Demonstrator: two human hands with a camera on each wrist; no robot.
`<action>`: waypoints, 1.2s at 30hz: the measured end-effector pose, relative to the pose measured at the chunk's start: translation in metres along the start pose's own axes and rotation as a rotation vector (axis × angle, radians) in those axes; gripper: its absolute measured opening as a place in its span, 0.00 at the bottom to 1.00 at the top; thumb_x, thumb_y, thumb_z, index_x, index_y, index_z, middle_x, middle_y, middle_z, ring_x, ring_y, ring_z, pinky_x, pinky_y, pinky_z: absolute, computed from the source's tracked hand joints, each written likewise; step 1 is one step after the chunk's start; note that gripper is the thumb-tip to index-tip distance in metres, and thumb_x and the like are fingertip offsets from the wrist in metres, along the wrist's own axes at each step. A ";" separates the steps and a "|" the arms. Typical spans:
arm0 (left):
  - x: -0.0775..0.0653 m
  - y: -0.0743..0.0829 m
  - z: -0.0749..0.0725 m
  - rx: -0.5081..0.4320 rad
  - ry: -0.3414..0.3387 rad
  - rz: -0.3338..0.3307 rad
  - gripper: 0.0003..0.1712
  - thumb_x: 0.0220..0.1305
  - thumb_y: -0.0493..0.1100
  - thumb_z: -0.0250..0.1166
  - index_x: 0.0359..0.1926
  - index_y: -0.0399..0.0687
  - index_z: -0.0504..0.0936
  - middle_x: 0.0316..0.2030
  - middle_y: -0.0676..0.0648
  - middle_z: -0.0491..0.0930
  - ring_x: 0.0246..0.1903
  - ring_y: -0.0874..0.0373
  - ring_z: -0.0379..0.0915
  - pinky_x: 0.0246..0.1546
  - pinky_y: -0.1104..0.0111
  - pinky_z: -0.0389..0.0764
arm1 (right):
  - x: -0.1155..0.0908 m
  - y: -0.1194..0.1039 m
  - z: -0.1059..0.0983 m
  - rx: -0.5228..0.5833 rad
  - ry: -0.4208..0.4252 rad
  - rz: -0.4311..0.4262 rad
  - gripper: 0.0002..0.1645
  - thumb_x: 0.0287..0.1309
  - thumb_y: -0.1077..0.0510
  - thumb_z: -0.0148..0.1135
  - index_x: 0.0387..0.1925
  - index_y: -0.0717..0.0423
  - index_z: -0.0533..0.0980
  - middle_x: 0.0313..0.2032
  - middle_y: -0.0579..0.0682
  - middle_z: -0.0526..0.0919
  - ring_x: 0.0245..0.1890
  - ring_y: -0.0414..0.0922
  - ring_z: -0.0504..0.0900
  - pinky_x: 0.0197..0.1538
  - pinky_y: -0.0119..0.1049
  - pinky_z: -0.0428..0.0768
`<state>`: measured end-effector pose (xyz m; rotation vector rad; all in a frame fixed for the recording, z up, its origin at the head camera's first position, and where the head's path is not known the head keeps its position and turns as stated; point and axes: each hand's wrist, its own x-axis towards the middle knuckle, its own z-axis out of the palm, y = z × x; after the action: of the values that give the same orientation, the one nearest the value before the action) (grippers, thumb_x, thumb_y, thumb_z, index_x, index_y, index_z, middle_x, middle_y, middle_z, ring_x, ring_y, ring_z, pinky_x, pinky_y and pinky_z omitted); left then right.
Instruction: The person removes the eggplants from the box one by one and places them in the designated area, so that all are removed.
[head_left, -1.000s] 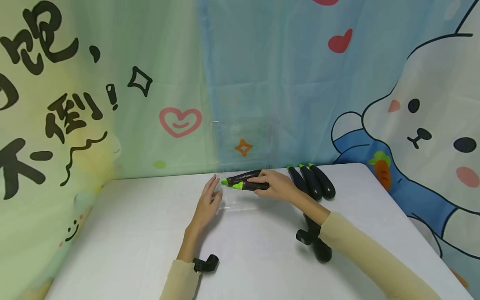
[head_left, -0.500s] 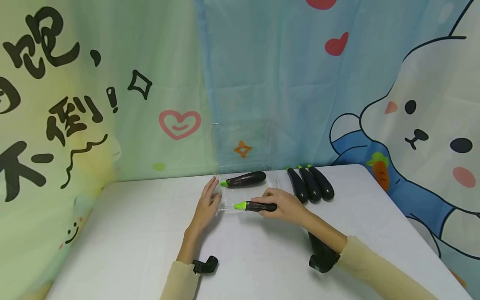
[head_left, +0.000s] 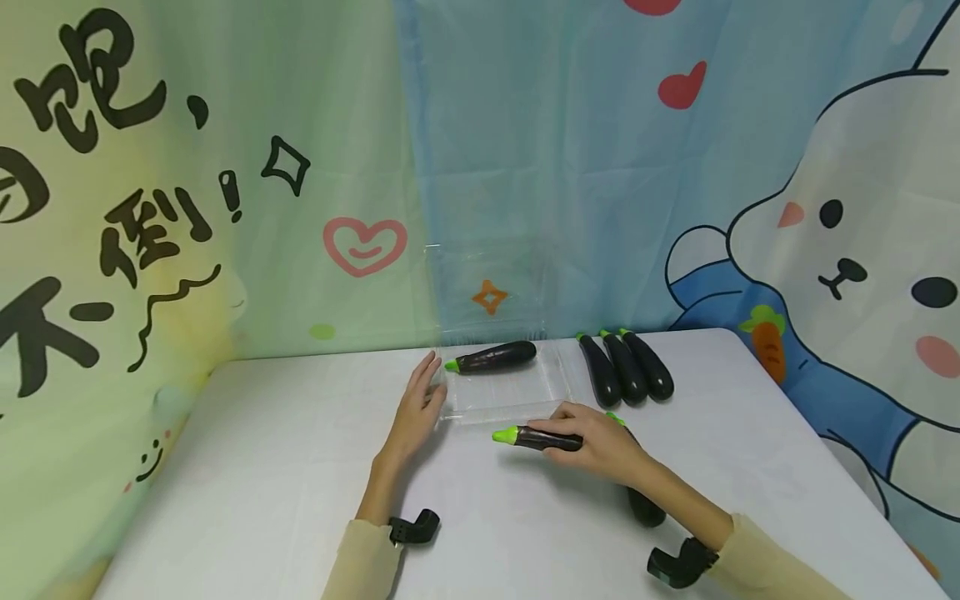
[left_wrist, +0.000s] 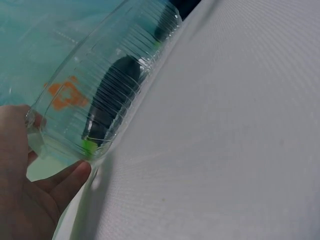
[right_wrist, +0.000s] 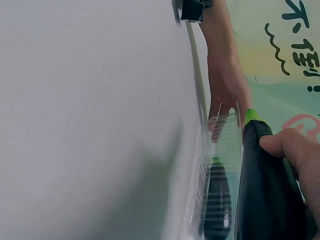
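Observation:
My right hand (head_left: pixel 603 442) grips a dark eggplant (head_left: pixel 551 439) with a green stem end, held in front of a clear plastic box (head_left: pixel 517 411). In the right wrist view the thumb lies along this eggplant (right_wrist: pixel 267 185). Inside the box, near its back, lies another eggplant (head_left: pixel 495 357), stem to the left. My left hand (head_left: pixel 416 408) touches the box's left end, fingers fairly straight; the left wrist view shows thumb and fingers spread across that end of the box (left_wrist: pixel 60 132). The box's clear lid (head_left: pixel 487 267) stands raised behind it.
Several more eggplants lie to the right: a row of three (head_left: pixel 624 368) near the back edge, and one (head_left: pixel 647 507) partly hidden under my right forearm. White cloth covers the table (head_left: pixel 300 467). A printed curtain (head_left: pixel 360 167) hangs right behind it.
My right hand has moved the gripped eggplant from over the box, beside the other eggplant, toward me and to the right, past the box's front edge. The left hand has stayed put.

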<state>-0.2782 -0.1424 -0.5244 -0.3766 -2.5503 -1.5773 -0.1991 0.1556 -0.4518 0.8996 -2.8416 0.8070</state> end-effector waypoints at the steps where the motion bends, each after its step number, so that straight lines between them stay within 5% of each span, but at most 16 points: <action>1: 0.000 0.000 0.000 -0.001 0.000 0.002 0.29 0.73 0.43 0.50 0.72 0.44 0.61 0.75 0.50 0.53 0.62 0.44 0.72 0.64 0.51 0.73 | -0.002 0.001 -0.001 0.011 0.002 0.014 0.23 0.56 0.48 0.68 0.55 0.40 0.81 0.39 0.41 0.80 0.31 0.30 0.70 0.30 0.23 0.68; 21: -0.001 0.002 0.000 -0.003 -0.002 0.006 0.30 0.73 0.45 0.50 0.72 0.42 0.60 0.76 0.49 0.53 0.61 0.45 0.73 0.64 0.53 0.73 | -0.031 0.019 -0.020 0.107 0.127 0.152 0.24 0.56 0.52 0.68 0.56 0.45 0.80 0.37 0.45 0.78 0.29 0.32 0.68 0.26 0.26 0.70; 36: -0.001 0.001 0.000 -0.009 -0.003 0.025 0.30 0.73 0.45 0.50 0.72 0.44 0.61 0.76 0.47 0.52 0.61 0.43 0.72 0.64 0.52 0.73 | -0.039 0.024 -0.028 -0.067 0.170 0.223 0.27 0.60 0.52 0.65 0.61 0.48 0.76 0.37 0.47 0.77 0.27 0.35 0.68 0.24 0.26 0.67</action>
<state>-0.2768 -0.1423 -0.5233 -0.4103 -2.5308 -1.5817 -0.1825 0.2067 -0.4471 0.4863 -2.8298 0.7614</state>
